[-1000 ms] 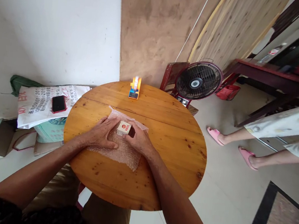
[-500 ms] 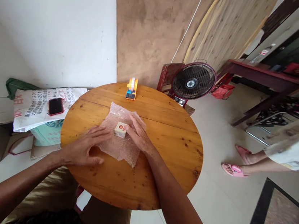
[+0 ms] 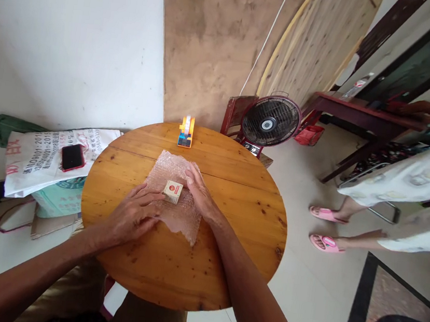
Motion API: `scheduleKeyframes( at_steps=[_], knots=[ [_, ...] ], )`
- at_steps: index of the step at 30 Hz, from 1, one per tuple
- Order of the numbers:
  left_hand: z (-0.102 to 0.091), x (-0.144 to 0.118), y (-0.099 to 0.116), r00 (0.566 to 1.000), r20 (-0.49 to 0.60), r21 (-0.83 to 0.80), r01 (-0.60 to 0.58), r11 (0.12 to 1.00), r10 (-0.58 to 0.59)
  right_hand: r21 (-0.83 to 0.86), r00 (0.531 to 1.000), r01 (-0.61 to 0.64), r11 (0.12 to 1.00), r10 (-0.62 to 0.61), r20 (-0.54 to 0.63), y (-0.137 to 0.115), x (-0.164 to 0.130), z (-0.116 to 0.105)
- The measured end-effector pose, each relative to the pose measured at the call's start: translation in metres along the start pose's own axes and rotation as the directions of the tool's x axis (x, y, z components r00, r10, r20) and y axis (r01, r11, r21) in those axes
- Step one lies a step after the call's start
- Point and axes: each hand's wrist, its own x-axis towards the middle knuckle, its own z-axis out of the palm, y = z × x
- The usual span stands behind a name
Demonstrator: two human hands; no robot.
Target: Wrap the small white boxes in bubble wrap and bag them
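Note:
A small white box with a red mark [image 3: 172,192] lies on a sheet of clear bubble wrap [image 3: 170,171] spread on the round wooden table [image 3: 232,210]. My right hand [image 3: 200,193] rests flat on the wrap just right of the box, fingertips touching its side. My left hand [image 3: 132,214] lies flat on the near left edge of the wrap, fingers spread, a little short of the box. Neither hand grips anything.
An orange and blue tape dispenser [image 3: 185,131] stands at the table's far edge. A black phone [image 3: 73,157] lies on white sacks [image 3: 35,160] to the left. A floor fan [image 3: 270,122] stands behind the table. A person in pink slippers [image 3: 324,228] stands at right.
My left hand drew back off the box to the wrap's near left edge. My right hand opened flat beside the box. The person at right stepped about.

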Motion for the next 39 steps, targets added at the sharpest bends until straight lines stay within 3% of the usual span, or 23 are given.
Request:
scheduleKeyframes(
  at_steps=[3, 6, 11, 14, 19, 25, 32, 39],
  knots=[
    [0.0, 0.017, -0.008, 0.995, -0.058, -0.114, 0.075, 0.991, -0.082, 0.039, 1.0, -0.025, 0.999, 0.025, 0.007, -0.002, 0.0, -0.002],
    [-0.003, 0.037, -0.016, 0.968, -0.036, -0.235, 0.232, 0.944, -0.247, 0.072, 0.999, -0.041, 0.997, 0.04, 0.019, -0.004, -0.002, -0.004],
    [-0.006, 0.062, -0.027, 0.891, 0.091, -0.359, 0.446, 0.82, -0.444, 0.19, 0.997, -0.068, 0.979, 0.062, 0.04, -0.01, -0.006, -0.01],
    [-0.003, 0.07, -0.031, 0.82, 0.179, -0.39, 0.566, 0.726, -0.543, 0.303, 0.997, -0.072, 0.95, 0.065, 0.035, -0.012, -0.008, -0.014],
    [0.003, 0.078, -0.032, 0.745, 0.334, -0.466, 0.663, 0.586, -0.577, 0.434, 0.992, -0.129, 0.891, 0.123, 0.041, -0.015, -0.011, -0.018],
    [0.011, 0.077, -0.033, 0.724, 0.382, -0.537, 0.68, 0.5, -0.574, 0.247, 0.972, -0.204, 0.947, 0.226, -0.066, -0.008, -0.007, -0.017],
    [0.015, 0.077, -0.035, 0.752, 0.367, -0.603, 0.641, 0.474, -0.548, -0.05, 0.96, -0.144, 0.988, 0.127, -0.25, 0.005, -0.004, -0.013],
    [0.013, 0.079, -0.036, 0.754, 0.405, -0.625, 0.642, 0.445, -0.518, -0.26, 0.954, -0.106, 0.96, 0.025, -0.299, 0.003, -0.004, -0.002]
  ],
)
